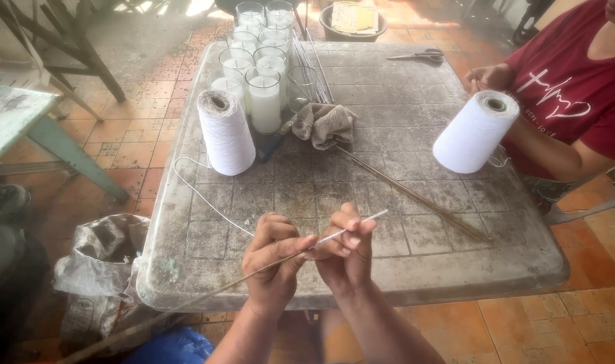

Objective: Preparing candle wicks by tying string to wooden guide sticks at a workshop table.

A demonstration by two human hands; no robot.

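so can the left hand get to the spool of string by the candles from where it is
Probably yes. The spool stands upright ahead of the left hand with bare table between them, but that hand is pinching the thin rod and would have to let go.

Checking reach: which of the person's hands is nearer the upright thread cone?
Left. The left hand lies below the thread cone, slightly to its right; the right hand sits farther right.
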